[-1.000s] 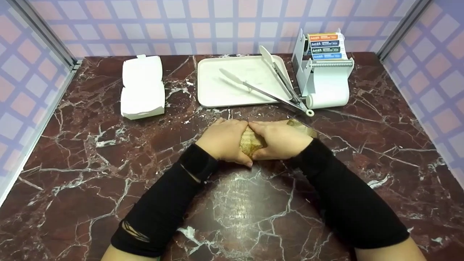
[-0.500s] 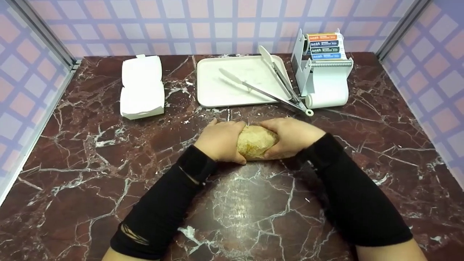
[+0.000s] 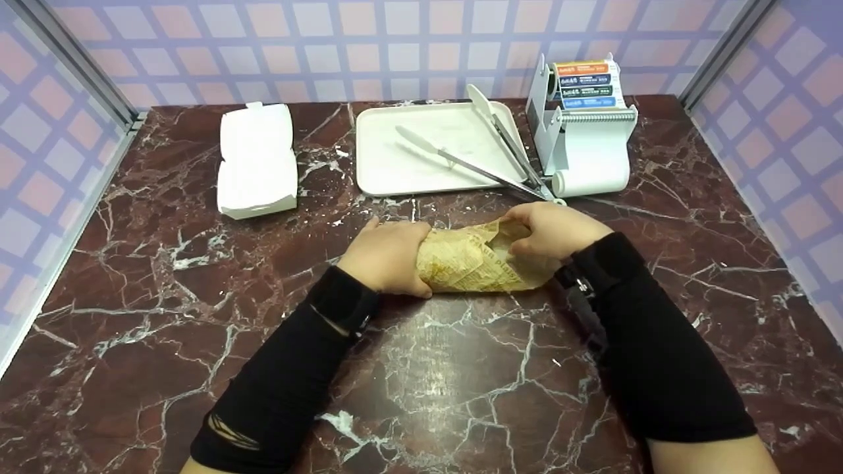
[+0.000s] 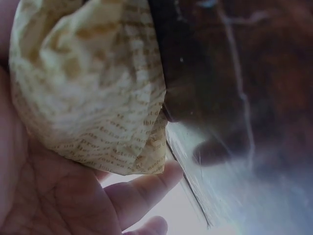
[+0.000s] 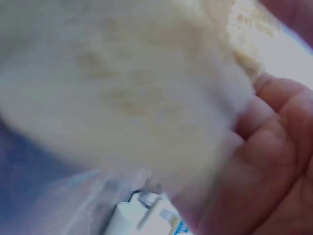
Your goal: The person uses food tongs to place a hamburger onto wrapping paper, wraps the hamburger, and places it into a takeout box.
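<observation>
A bundle wrapped in yellowish, crinkled printed paper (image 3: pixel 461 260) lies across the middle of the counter in the head view. What the paper wraps is hidden. My left hand (image 3: pixel 388 257) grips its left end, thumb on the near side. In the left wrist view that folded paper end (image 4: pixel 98 98) sits against the palm, with fingertips (image 4: pixel 168 176) reaching past it. At the right end, where the wrapper gapes, my right hand (image 3: pixel 553 230) holds the loose paper with bent fingers. The right wrist view shows this paper flap (image 5: pixel 127 107) blurred and large in front of the fingers.
Behind the hands stands a white tray (image 3: pixel 395 158) with tongs (image 3: pixel 481 172) lying across it. A label roll dispenser (image 3: pixel 583 118) is at the back right. An open white box (image 3: pixel 257 161) stands at the back left. Patterned walls enclose the counter.
The right hand has moved right, away from the left hand, to the wrapper's loose end. More of the bundle shows between the hands, and its right end now gapes. The left hand shifted slightly left.
</observation>
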Motion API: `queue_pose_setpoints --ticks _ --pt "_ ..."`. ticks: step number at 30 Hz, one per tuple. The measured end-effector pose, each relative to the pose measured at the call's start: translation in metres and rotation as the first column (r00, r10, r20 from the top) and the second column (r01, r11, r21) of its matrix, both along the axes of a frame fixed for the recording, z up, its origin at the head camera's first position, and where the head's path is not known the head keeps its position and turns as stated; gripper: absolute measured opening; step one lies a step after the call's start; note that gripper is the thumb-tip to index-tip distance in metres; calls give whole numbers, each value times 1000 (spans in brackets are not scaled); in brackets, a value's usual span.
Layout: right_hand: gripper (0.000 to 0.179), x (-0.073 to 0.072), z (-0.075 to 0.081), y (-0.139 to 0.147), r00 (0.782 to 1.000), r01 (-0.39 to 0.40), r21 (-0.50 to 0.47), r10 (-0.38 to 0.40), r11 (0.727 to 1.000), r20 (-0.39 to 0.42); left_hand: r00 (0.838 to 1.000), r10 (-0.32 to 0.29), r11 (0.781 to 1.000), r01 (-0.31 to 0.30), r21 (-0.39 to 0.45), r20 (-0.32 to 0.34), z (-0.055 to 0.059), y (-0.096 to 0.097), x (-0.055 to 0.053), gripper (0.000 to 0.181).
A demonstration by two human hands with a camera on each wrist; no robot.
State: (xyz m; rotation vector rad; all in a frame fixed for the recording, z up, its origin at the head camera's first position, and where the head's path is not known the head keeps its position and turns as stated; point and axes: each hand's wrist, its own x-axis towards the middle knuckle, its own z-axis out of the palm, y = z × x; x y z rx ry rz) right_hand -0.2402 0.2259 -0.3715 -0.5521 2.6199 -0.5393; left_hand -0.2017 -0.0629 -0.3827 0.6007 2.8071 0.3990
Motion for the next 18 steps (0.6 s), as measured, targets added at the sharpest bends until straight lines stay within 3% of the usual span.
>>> queue_pose_setpoints --ticks 9,12,15,18 --pt "22 -5 -1 7 998 10 -57 -13 998 -57 1000 1 1000 -1 7 0 -1 1 0 92" --pt "17 -6 0 9 999 10 -131 -16 991 -46 1000 1 1000 -1 12 3 -1 0 0 91" --pt "17 -7 -1 12 999 54 -261 -54 964 8 1000 -1 1000 1 15 2 -2 0 1 87" --pt "24 -9 -2 13 988 136 -404 -94 905 123 1000 -2 1000 2 16 -2 -2 0 1 87"
